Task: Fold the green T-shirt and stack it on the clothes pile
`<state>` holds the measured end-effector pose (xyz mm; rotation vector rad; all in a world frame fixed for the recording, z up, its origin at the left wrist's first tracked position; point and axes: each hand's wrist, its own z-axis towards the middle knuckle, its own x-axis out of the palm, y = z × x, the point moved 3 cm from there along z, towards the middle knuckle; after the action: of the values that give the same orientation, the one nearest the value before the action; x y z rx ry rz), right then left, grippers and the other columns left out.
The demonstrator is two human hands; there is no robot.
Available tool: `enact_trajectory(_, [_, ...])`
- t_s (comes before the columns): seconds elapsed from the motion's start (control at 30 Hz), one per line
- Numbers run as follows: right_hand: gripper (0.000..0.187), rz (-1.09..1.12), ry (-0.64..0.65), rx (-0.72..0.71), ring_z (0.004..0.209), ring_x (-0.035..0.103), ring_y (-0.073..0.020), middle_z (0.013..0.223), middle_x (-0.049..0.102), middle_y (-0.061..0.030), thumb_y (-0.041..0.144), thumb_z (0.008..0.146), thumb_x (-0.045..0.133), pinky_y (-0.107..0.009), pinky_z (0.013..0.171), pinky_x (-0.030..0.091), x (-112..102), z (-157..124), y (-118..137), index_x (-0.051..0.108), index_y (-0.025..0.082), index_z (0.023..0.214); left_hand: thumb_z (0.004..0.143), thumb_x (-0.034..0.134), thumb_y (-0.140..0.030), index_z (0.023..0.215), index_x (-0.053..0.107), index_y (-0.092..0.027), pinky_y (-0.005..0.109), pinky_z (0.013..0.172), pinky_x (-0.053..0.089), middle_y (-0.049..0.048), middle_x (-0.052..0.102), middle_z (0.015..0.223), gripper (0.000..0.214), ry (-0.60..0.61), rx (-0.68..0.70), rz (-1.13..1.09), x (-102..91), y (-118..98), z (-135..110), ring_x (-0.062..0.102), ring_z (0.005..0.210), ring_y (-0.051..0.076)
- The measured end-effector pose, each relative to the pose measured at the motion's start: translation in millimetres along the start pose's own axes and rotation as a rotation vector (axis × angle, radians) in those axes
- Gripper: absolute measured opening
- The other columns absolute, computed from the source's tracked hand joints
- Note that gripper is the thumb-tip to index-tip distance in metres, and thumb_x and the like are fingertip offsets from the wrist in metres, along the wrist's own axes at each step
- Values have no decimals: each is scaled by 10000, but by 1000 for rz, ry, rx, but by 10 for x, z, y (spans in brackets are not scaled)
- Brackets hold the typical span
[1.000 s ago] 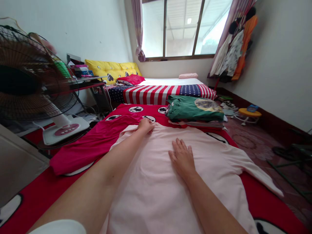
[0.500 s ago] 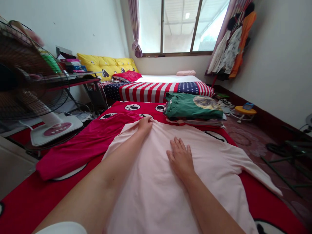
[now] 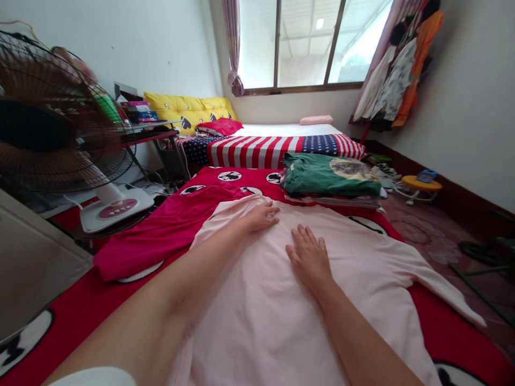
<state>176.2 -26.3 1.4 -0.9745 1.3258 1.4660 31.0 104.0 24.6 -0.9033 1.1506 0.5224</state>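
Observation:
A pale pink long-sleeved shirt (image 3: 354,268) lies spread flat on a red blanket (image 3: 72,316) with black-and-white cartoon patches. My left hand (image 3: 262,215) rests near the shirt's far edge, fingers extended and lying on the cloth. My right hand (image 3: 309,256) lies flat and open on the middle of the shirt, fingers spread. A magenta garment (image 3: 169,228) lies to the left, partly under the pink shirt's edge.
A stack of folded clothes topped by a green shirt (image 3: 330,177) sits beyond the pink shirt. A standing fan (image 3: 52,145) spins at left. A mattress with a stars-and-stripes cover (image 3: 277,147) lies under the window. Clothes hang at right; a small yellow stool (image 3: 420,185) stands on the floor.
My left hand has let go of the shirt's far edge and slid right, now lying flat on the cloth. The right hand stays flat in place. The camera shifted slightly.

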Motion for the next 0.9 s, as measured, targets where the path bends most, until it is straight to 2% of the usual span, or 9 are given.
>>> enact_trajectory(0.1, [514,0,5,-2,1442,200,-216,1557,263,-47,320,942,372,-521,1148,159,-2,2,4,408,171,1433,875,481,-238,1081,695,-209,265,989,440,57,661,1207,298,-241,7,-64,-363,173,-318,601,1114,178])
enact_trajectory(0.2, [515,5,-3,5,1439,205,-217,1555,270,-53,314,938,372,-520,1148,155,-2,5,10,413,166,1430,834,488,-188,970,705,-197,267,898,484,35,714,1006,257,-520,-113,-24,-747,528,-815,642,952,177])
enact_trajectory(0.27, [514,11,-12,10,1437,210,-219,1552,277,-58,310,936,371,-520,1147,151,0,6,14,419,167,1427,817,469,-156,970,699,-178,278,911,474,17,713,992,277,-547,-242,64,-912,815,-1156,637,953,175])
enact_trajectory(0.4, [509,21,-28,14,1432,221,-222,1545,294,-52,308,932,380,-521,1149,149,2,3,20,432,168,1419,757,584,-225,886,732,-190,307,849,493,14,728,934,199,-397,-386,120,-980,1190,-1640,653,861,199])
enact_trajectory(0.5, [505,20,-38,13,1428,231,-219,1540,307,-50,303,930,383,-520,1147,155,0,2,19,438,166,1413,725,644,-356,861,744,-243,295,814,505,18,729,926,202,-320,-364,39,-888,1113,-1746,661,854,212])
enact_trajectory(0.63, [505,23,-30,8,1431,223,-221,1545,296,-56,307,931,376,-527,1145,157,3,6,12,435,165,1412,735,633,-407,1027,713,-257,292,847,502,25,707,1016,338,-336,-291,-87,-734,731,-1647,658,896,201])
enact_trajectory(0.73, [503,17,-23,5,1434,215,-220,1548,290,-54,311,935,374,-527,1144,158,3,6,9,430,168,1414,637,747,-415,1294,566,-232,330,911,482,70,634,1223,705,-339,-321,-48,-620,525,-1541,615,1068,252])
enact_trajectory(0.83, [500,16,-21,2,1433,218,-216,1549,288,-56,308,938,376,-523,1146,156,0,4,9,429,173,1416,567,808,-401,1431,400,-185,376,921,471,128,604,1280,979,-331,-448,-13,-541,513,-1503,591,1121,308])
enact_trajectory(0.9, [501,20,-22,1,1432,221,-219,1548,291,-58,309,936,387,-521,1148,152,-3,3,11,432,171,1415,568,808,-410,1361,493,-177,375,906,474,117,645,1218,884,-336,-483,-78,-527,578,-1519,612,1079,310])
